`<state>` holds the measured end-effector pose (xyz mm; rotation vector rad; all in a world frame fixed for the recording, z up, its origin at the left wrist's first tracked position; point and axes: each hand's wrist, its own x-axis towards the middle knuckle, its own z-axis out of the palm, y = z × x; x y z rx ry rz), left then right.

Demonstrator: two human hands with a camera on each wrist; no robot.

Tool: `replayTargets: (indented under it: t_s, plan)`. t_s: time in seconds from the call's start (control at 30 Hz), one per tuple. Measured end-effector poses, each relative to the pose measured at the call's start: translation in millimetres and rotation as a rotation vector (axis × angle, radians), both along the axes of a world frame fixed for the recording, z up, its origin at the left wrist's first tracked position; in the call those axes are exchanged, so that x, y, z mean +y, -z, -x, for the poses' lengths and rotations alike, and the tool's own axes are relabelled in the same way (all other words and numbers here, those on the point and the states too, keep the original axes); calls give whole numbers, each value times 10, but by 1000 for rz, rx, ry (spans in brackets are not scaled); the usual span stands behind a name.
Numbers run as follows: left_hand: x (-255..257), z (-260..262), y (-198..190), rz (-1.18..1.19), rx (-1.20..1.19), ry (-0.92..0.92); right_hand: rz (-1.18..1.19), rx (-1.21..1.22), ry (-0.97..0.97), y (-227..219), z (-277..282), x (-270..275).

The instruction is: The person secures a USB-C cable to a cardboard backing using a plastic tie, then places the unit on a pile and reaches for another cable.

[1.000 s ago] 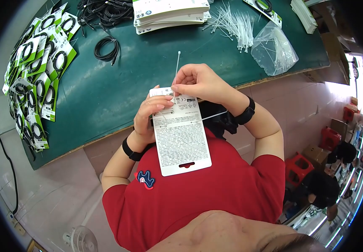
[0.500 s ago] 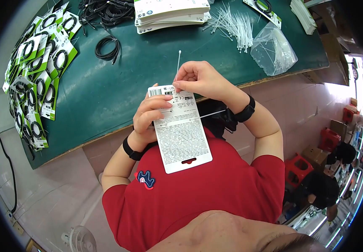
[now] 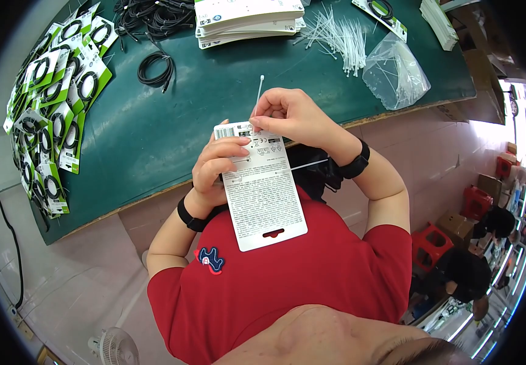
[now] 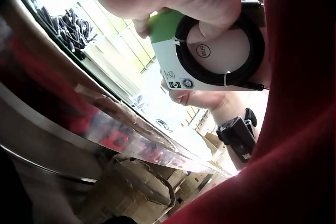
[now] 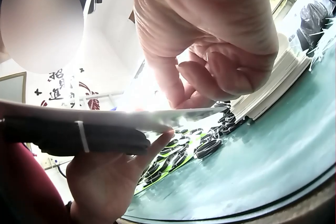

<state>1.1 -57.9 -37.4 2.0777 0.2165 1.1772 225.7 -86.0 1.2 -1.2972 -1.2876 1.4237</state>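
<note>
My left hand (image 3: 215, 163) grips a white packaging card (image 3: 262, 191) held in front of my red shirt, printed back facing up. On its front side a coiled black cable (image 4: 220, 50) is strapped to the card, with my thumb on it. My right hand (image 3: 287, 115) pinches a thin white zip tie (image 3: 257, 94) at the card's top edge; the tie's tail sticks up over the green table (image 3: 214, 97). A second white tie (image 5: 81, 136) wraps the black cable bundle under the card. A tie end pokes out to the right of the card.
Packaged cables (image 3: 50, 109) lie fanned along the table's left edge. A loose black cable coil (image 3: 154, 69) lies mid-table, a cable heap (image 3: 153, 15) behind it. A stack of white cards (image 3: 248, 21), loose zip ties (image 3: 339, 39) and a clear bag (image 3: 396, 72) sit at the back right.
The card and both hands have shifted slightly up and left; the right hand still pinches the tie at the card's top edge.
</note>
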Motion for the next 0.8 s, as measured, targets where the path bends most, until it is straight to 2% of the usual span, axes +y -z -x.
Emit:
replayTargets:
  t_s: [0.4,0.5,0.63,0.8]
  plan:
    - [6,-10,28,0,-13,-4,-94,-124,48,-74,38,-42]
    - [2,-11,23,1,-16,-5,-190,-264,60,-120,56,-82]
    - [-3,-18,25,4,-20,-8,-297,-304,64,-98,70,-108]
    - [1,-34,38,10,-40,-1,-212,-256,13,-89,53,-102]
